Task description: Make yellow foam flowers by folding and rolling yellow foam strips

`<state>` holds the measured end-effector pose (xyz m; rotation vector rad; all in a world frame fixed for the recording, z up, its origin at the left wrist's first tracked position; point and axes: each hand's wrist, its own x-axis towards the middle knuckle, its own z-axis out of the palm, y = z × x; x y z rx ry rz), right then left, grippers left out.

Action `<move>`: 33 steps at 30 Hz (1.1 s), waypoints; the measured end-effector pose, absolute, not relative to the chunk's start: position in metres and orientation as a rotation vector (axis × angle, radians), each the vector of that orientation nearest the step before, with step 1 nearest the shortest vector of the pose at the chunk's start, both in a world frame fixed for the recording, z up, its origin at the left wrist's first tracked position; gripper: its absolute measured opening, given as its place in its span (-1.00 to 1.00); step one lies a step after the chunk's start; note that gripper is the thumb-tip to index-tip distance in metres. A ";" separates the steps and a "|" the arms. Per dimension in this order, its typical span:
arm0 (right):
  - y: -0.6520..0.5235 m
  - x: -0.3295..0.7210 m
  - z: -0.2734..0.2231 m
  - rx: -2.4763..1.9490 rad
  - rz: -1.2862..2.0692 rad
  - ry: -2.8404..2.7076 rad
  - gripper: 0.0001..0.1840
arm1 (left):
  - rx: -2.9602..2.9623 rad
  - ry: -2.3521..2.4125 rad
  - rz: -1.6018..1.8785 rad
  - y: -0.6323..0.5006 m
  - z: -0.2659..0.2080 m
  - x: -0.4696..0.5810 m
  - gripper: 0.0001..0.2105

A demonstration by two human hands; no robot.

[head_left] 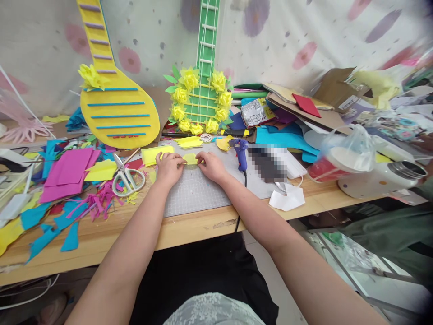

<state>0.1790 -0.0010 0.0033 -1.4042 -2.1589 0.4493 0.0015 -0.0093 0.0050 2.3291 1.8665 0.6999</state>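
Observation:
A small piece of yellow paper (191,159) spans the gap between my hands, just above the grey cutting mat (194,196). My left hand (169,168) pinches its left end, fingers curled. The right end is between the fingers of my right hand (211,167). Behind my left hand lies a stack of yellow paper (157,154). More yellow strips (189,142) rest beyond the piece. To the right of my right hand is a purple glue gun (240,153) with its cord running off the table edge. White-handled scissors (127,178) lie left of the mat.
A yellow paper lute shape (120,113) and a green one with yellow flowers (202,99) lean at the back. Magenta sheets (69,174) and blue scraps (70,237) cover the left. A bagged cup (338,164) and metal-mouthed bottle (368,180) stand right.

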 end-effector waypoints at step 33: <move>0.003 0.177 0.001 -1.554 0.664 -1.919 -0.75 | 2.173 1.846 0.733 -0.011 0.010 0.004 -0.76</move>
